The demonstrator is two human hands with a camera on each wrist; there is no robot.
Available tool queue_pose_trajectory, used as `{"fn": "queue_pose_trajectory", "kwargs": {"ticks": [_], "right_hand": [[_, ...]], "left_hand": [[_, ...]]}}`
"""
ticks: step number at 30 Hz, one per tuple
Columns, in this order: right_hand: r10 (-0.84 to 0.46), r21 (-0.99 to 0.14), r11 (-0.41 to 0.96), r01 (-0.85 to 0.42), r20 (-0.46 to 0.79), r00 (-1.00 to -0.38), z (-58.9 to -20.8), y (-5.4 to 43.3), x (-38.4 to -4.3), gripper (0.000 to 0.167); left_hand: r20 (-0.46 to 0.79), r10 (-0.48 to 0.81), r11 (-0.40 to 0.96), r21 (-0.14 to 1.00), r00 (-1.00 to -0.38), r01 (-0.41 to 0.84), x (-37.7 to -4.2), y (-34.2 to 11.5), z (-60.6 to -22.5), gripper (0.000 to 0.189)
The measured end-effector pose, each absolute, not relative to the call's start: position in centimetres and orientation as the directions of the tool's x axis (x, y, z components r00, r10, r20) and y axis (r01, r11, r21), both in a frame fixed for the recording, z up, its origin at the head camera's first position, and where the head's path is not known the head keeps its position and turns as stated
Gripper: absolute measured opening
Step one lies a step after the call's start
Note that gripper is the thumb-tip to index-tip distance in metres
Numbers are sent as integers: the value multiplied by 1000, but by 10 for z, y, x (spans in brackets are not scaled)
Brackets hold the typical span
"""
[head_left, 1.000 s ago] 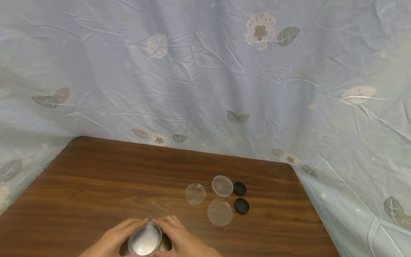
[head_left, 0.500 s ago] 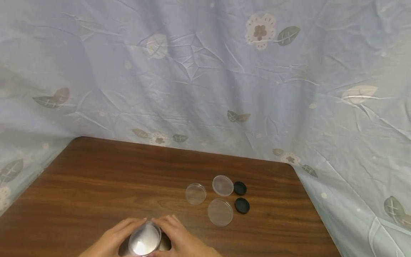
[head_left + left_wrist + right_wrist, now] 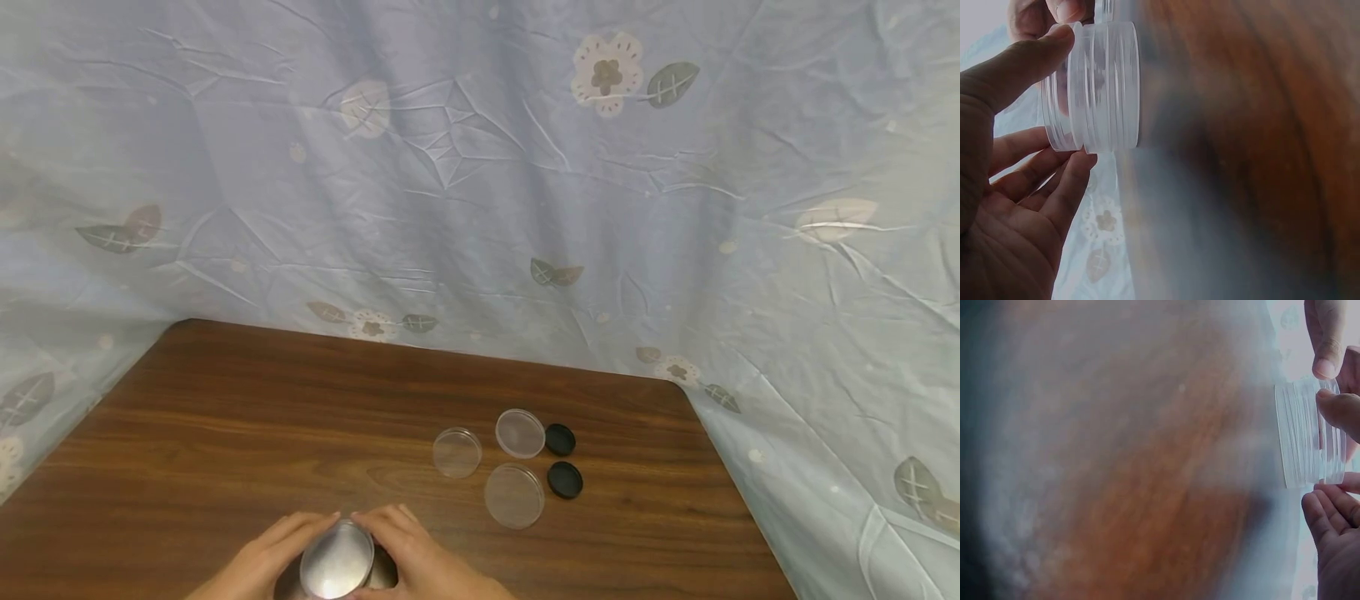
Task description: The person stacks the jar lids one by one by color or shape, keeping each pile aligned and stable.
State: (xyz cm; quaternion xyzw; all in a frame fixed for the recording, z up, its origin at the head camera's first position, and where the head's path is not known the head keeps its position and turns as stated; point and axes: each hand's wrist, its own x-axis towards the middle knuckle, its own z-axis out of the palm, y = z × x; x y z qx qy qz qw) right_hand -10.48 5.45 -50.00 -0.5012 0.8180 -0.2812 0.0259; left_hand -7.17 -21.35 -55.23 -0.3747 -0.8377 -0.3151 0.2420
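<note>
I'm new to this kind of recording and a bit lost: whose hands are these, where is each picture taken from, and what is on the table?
No machine here: a person works with bare hands. The wide picture comes from a camera on their head; the two blurry close-ups come from cameras on each wrist. The left hand and right hand together hold a clear plastic jar with a ribbed side, fingers curled round its rim, at the near edge of a wooden table. Farther right lie three clear round lids or dishes and two black caps. A flowered blue sheet hangs behind.
</note>
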Motion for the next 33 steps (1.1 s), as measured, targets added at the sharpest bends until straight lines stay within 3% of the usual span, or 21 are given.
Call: {"fn": "queue_pose_trajectory", "kwargs": {"ticks": [13,23,33], "right_hand": [[-835,-495,346,-797,225,-503,-503,54,-105,76],[-837,-489,353,-798,216,-503,-504,54,-104,75],[-834,-533,359,-766,185,-519,-505,55,-104,75]], "left_hand": [[668,490,466,342,-560,816,-68,-210,-539,94],[636,483,496,368,-602,787,-63,-210,-537,96],[655,484,481,355,-580,802,-63,-208,-538,98]]}}
